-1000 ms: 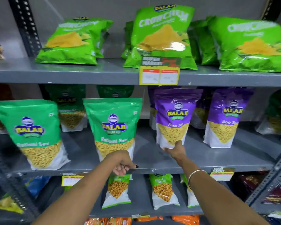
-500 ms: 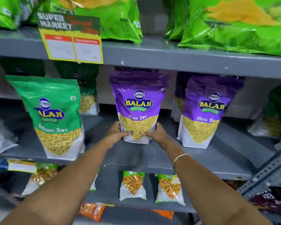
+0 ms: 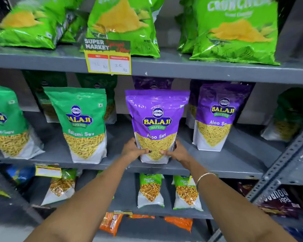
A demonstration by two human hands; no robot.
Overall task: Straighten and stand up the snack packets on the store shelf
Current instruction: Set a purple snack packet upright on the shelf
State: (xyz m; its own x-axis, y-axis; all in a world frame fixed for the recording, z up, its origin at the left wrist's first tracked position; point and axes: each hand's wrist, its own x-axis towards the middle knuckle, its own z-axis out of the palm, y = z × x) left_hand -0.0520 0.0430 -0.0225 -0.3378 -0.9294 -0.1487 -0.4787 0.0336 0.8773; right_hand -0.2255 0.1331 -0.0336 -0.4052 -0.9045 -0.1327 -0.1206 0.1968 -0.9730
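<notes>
We had both hands on the purple Aloo Sev packet [image 3: 156, 126], which stood at the front of the middle shelf [image 3: 208, 169], between the green Ratlami Sev packet [image 3: 80, 123] and a second purple packet [image 3: 217, 117]. Our left hand [image 3: 132, 151] was clamped on its lower left corner and our right hand [image 3: 177, 152] on its lower right corner, thumbs pressed across the clear window at the front, fingers wrapped behind out of sight.

We judged the pouch light for its bulk: a glossy plastic stand-up bag, soft in the walls, with loose dry strands filling the lower part and air above. The film looked slick and threw back the light, so a pinch on the flat face would likely slide; the gusseted bottom corners, where we held it, seemed the firmer purchase. We thought a hard squeeze would crush the brittle contents, and the sealed top edge looked stiff enough to steady the bag if it leaned.

Its base sat on painted grey metal, smooth and flat. Above, the bright green pillow bags [image 3: 122, 23] looked puffier and without a flat base, lying slumped rather than standing.
</notes>
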